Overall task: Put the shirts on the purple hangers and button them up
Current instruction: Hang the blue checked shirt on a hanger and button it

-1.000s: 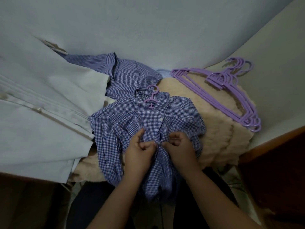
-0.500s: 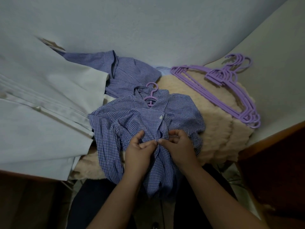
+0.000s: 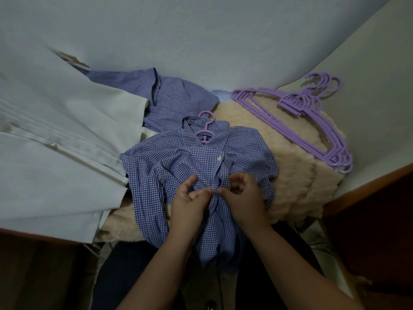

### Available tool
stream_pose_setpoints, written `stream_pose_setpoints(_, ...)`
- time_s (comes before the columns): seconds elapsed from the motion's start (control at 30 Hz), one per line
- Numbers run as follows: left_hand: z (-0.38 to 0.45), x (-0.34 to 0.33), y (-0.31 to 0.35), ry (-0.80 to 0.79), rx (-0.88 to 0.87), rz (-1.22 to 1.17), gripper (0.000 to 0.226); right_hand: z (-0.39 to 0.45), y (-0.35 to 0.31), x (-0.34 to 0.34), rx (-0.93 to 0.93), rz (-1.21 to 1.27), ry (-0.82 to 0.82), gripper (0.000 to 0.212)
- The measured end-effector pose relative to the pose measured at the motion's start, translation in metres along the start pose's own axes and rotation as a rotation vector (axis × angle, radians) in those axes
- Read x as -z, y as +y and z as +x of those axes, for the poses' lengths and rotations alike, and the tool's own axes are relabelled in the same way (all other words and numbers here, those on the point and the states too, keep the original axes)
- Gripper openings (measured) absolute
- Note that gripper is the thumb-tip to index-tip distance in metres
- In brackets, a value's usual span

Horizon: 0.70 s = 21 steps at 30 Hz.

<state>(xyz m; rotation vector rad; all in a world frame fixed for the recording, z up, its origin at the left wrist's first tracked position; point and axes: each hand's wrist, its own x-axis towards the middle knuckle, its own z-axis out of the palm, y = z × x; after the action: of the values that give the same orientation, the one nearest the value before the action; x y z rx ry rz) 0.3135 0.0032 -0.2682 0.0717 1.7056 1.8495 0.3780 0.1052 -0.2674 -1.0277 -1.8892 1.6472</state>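
Between both hands (image 3: 214,195), the checked shirt's (image 3: 178,159) placket is pinched by fingertips.

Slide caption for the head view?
Both hands pinch the checked shirt's placket, buttoning it on a purple hanger.

Before you, mid-blanket (image 3: 301,186): 1 shirt (image 3: 178,159) on a hanger (image 3: 205,133), your hands upon its front. Behind it, at the blanket's far edge: a 2nd shirt (image 3: 169,95). Left edge: a folded garment (image 3: 55,142). Right edge: stacked hangers (image 3: 301,115).
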Motion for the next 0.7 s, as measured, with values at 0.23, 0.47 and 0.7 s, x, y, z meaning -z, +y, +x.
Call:
stream_pose_setpoints(0.23,0.001,-0.003,0.000,0.001,-0.075,-0.016,0.056,-0.007,-0.001,0.000,0.112,-0.020,-0.030,0.025)
stream_pose_setpoints(0.47,-0.002,-0.006,-0.003,-0.048,-0.214,0.200,0.054,-0.001,0.001,-0.003,-0.003,0.074,0.002,0.025)
stream_pose_setpoints(0.7,0.011,0.004,-0.004,-0.106,-0.078,0.097,0.055,0.004,0.007,-0.002,0.003,0.083,-0.037,0.027)
